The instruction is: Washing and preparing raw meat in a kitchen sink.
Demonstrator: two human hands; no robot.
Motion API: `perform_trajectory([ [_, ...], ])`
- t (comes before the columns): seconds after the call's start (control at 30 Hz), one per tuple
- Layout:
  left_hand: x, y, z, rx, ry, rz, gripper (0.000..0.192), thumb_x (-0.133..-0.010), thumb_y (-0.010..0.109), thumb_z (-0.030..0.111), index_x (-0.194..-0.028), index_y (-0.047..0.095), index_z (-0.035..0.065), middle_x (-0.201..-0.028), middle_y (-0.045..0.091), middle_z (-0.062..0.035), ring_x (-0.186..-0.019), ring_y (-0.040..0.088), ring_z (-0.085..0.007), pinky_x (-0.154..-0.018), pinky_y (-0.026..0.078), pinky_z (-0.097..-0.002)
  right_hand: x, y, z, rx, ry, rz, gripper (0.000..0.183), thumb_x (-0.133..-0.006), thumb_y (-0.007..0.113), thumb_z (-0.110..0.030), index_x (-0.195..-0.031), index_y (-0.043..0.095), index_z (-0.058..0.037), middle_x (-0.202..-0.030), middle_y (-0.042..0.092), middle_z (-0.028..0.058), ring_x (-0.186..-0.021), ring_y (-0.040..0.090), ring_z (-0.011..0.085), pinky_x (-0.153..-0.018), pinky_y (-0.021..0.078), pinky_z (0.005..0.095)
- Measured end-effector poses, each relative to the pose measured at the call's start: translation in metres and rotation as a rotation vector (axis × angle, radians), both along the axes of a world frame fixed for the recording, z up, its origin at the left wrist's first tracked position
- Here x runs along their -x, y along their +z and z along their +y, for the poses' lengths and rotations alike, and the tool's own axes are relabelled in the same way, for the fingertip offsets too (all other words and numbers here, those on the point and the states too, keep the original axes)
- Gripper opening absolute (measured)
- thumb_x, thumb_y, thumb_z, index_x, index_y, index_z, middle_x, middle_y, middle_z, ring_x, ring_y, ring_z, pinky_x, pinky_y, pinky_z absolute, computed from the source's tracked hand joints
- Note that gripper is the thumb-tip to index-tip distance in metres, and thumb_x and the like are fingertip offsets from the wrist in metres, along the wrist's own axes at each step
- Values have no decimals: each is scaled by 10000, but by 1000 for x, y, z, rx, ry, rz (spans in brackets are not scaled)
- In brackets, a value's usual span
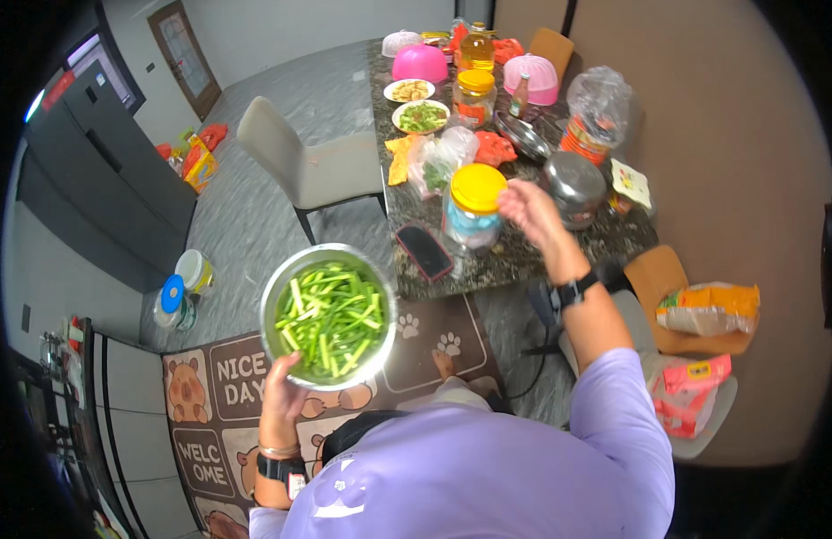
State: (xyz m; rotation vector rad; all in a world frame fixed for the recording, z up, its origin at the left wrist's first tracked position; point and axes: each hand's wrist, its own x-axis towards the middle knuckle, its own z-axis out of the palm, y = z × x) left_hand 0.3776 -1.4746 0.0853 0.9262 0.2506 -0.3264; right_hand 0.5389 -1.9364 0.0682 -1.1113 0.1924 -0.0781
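Observation:
My left hand grips the near rim of a stainless steel bowl, held in the air off the table's corner. Cut lengths of green stalk vegetable fill the bowl. Over the table, my right hand is at the right side of a clear plastic jar with a yellow screw lid. Its fingers are blurred and partly curled; whether they touch the jar is unclear. Blue and pale contents show through the jar wall. To the right of that hand stands a metal pot.
A smartphone lies near the edge of the dark stone table. Plates of food, plastic bags, an oil bottle and pink food covers crowd farther back. Chairs flank the table; a patterned mat lies below.

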Motion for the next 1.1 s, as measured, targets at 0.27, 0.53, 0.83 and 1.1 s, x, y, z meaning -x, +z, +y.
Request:
perform_trajectory([
  [0.27,-68,12,-27,-119,434,92,321,-729,532,191,-1022,514,62,-859,603,-56,-685,593,-169,-462,454,-251,-228,-119,-161,-383,-486,400,576,-837,449,-380,-1260,230,-56,-1016,491,257,-848,546,351,-698,497,424],
  [0.53,-123,10,-48,-102,381,124,408,-748,505,152,-1125,451,5,-1071,536,-109,-954,536,-239,-797,442,-392,-272,-160,-192,-515,-578,331,248,-828,328,-86,-975,489,31,-895,562,168,-747,576,327,-623,542,371],
  [0.83,-182,26,-77,-166,323,91,430,-723,509,158,-1108,449,-24,-982,562,-139,-826,582,-214,-641,500,-304,-193,-18,-136,-29,-381,-34,286,-702,435,-39,-965,461,72,-897,568,161,-726,608,272,-631,554,345],
  [1.1,-199,106,-49,-260,314,-19,297,-761,482,149,-990,499,-40,-946,553,-139,-828,558,-228,-741,466,-340,-127,105,7,170,307,-10,341,-769,411,-47,-1084,373,78,-920,551,167,-700,607,232,-550,556,305],
])
